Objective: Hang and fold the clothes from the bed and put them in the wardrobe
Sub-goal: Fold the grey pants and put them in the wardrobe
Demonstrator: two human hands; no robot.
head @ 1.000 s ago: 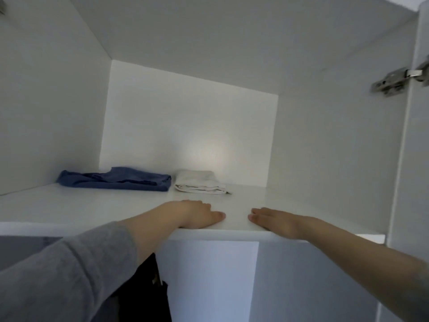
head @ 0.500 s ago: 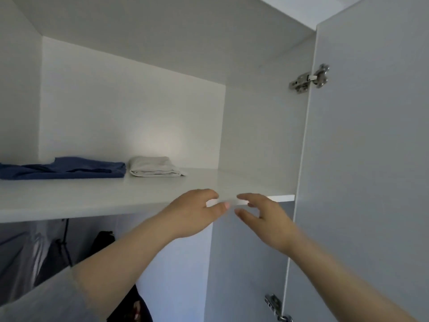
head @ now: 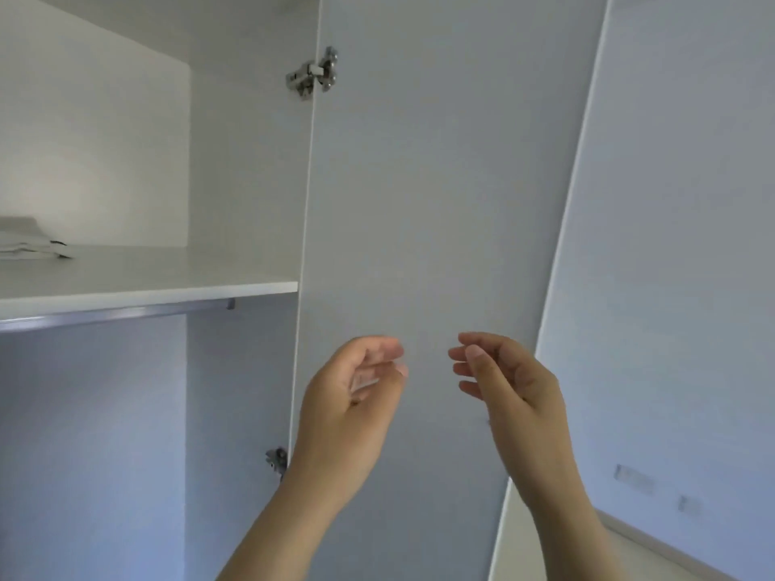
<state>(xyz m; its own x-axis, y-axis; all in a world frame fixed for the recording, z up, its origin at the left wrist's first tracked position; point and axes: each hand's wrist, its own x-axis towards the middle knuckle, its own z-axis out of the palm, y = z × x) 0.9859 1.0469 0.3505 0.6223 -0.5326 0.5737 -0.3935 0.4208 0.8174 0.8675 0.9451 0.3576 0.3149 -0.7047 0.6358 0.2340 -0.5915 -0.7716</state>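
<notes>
A folded white garment (head: 25,245) lies on the wardrobe's upper shelf (head: 167,283) at the far left, cut off by the frame edge. My left hand (head: 356,396) and my right hand (head: 507,379) hover side by side in front of the open wardrobe door (head: 419,203), below and right of the shelf. Both hold nothing, with fingers loosely curled toward each other. Neither touches the shelf or the door. The blue garment is out of view.
A metal hanging rail (head: 117,314) runs under the shelf. Two hinges (head: 312,75) (head: 276,459) join the door to the wardrobe side. A white wall (head: 671,287) with sockets (head: 633,478) stands at the right.
Both hands have left the shelf edge and dropped lower in front of the door. The view has swung right, so the blue garment is gone and only the white one shows.
</notes>
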